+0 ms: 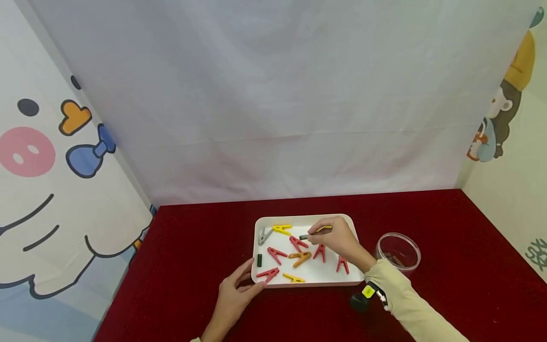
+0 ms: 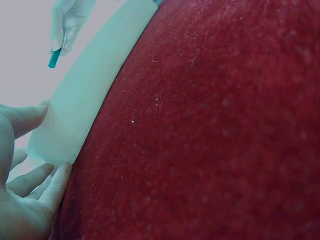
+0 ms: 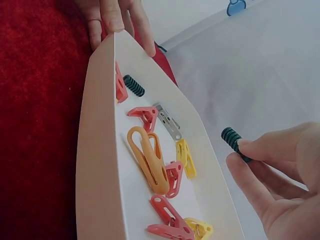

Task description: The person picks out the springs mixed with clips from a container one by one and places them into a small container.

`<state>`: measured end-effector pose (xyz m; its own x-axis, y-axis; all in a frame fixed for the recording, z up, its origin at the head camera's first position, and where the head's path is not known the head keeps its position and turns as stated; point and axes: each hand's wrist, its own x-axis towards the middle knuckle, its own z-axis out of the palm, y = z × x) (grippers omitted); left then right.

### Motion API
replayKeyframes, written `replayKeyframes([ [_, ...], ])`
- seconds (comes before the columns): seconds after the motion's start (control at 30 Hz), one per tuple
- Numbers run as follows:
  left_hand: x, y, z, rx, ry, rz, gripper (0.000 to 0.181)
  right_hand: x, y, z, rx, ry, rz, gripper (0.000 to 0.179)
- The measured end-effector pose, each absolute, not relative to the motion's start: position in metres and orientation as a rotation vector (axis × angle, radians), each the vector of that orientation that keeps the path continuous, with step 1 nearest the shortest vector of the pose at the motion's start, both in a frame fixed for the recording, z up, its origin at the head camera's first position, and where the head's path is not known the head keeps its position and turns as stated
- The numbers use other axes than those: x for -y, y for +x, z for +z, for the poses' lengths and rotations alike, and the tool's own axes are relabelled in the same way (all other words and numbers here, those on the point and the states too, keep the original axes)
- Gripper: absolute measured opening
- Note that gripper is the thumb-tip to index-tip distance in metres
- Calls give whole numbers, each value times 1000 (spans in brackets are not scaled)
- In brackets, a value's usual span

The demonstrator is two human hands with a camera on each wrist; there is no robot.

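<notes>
Between thumb and fingertips, my right hand (image 1: 337,235) pinches a small dark green coil spring (image 3: 231,138) above the white tray (image 1: 307,283). My left hand (image 1: 235,294) holds the tray's near left corner, thumb at the rim and fingers against the outer wall. Inside the tray, a second dark green spring (image 1: 259,260) lies by the left wall. Around it are several red clips (image 1: 277,254), an orange clip (image 1: 300,258), a grey clip (image 1: 264,236) and yellow clips (image 1: 282,229). One yellow clip (image 1: 324,228) is partly hidden by my right hand.
To the right of the tray stands a round clear container (image 1: 398,251) with springs inside, close to my right forearm. The red cloth (image 1: 192,266) covers the table. A white curtain (image 1: 273,118) hangs behind, with printed walls at both sides.
</notes>
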<state>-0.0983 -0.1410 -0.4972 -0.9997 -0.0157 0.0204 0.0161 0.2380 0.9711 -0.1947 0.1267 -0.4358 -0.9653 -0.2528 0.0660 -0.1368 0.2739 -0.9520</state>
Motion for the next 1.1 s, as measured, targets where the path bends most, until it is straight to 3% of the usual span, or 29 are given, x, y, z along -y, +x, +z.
replayKeyframes([
  [0.47,143,-102,-510,2420,-2,-1932,66,-139,-187,-431,-2392,-375,-1900,14],
  [0.83,139,-92,-482,2411,-22,-1951,63,-146,-180,-427,-2355,-299,-1907,17],
  [1.1,142,-99,-503,2430,-13,-1921,65,-150,-178,-427,-2337,-263,-1909,16],
])
